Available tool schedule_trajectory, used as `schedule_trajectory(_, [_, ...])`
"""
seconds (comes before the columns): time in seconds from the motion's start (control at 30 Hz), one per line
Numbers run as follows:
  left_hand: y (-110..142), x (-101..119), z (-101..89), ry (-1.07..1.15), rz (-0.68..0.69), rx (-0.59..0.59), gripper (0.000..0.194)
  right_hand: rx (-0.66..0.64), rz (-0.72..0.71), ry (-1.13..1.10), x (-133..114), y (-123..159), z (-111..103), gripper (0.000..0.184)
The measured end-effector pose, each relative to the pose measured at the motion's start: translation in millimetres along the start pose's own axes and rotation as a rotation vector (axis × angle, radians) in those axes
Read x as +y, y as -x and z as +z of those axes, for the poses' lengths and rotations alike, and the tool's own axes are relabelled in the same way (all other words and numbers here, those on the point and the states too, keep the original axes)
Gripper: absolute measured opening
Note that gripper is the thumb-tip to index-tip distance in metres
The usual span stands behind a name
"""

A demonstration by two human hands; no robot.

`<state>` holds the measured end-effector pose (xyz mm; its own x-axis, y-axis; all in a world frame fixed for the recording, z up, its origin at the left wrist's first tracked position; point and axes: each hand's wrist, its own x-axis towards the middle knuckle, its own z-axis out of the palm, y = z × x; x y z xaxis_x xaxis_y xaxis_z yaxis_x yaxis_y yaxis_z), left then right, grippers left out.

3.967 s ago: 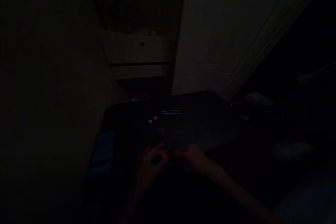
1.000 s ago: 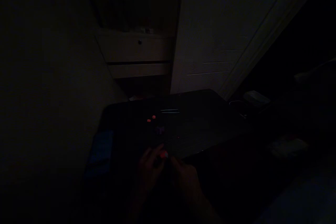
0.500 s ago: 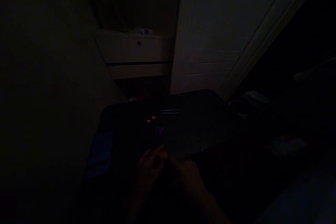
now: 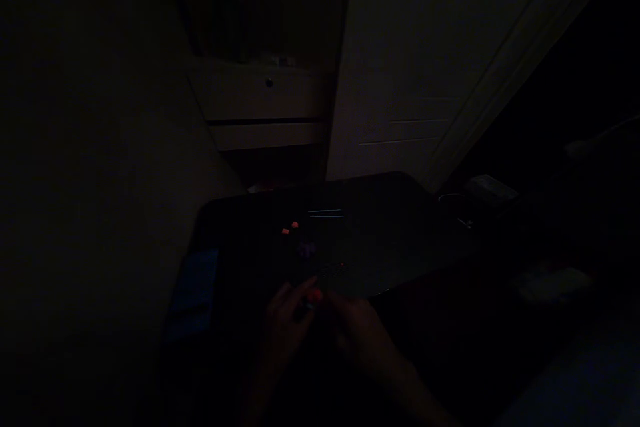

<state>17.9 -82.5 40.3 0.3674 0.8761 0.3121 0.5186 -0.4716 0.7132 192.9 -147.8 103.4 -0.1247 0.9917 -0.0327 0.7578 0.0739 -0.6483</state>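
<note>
The picture is very dark. My left hand (image 4: 287, 320) is closed, with a small orange-red piece (image 4: 314, 295) pinched at its fingertips; a pale bit shows just below it. My right hand (image 4: 360, 327) is beside it with fingers pressed together, close to that piece; whatever they hold is hidden. Beyond the hands lies a small cluster of purple pieces (image 4: 306, 250). Two small orange pieces (image 4: 285, 231) rest farther back. A tiny red dot (image 4: 342, 264) sits on the tabletop, right of the cluster, at the end of a faint thin line.
Thin metal tweezers (image 4: 326, 213) lie toward the back of the dark table (image 4: 390, 213). A blue flat item (image 4: 195, 287) is at the table's left edge. Behind stand a drawer unit (image 4: 250, 97) and a pale door (image 4: 395, 80). A box (image 4: 493, 188) sits off to the right.
The orange-red piece has turned a little between the fingers, and its pale bit now shows lower. Both hands stay close together. The view has shifted slightly.
</note>
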Motion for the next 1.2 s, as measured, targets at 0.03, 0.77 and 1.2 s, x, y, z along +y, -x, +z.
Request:
schedule_trajectory(0.03, [0, 0, 0.3, 0.003, -0.005, -0.007, 0.045, 0.017, 0.005, 0.006, 4, 2, 1, 0.037])
schedule_trajectory(0.77, [-11, 4, -7.2, 0.13, -0.083, -0.079, 0.047, 0.028, -0.277, 0.381, 44, -4, -4, 0.039])
schedule_trajectory(1.2, [-12, 8, -8.4, 0.12, -0.073, -0.069, 0.041, 0.039, -0.171, 0.383, 47, 0, 9, 0.049])
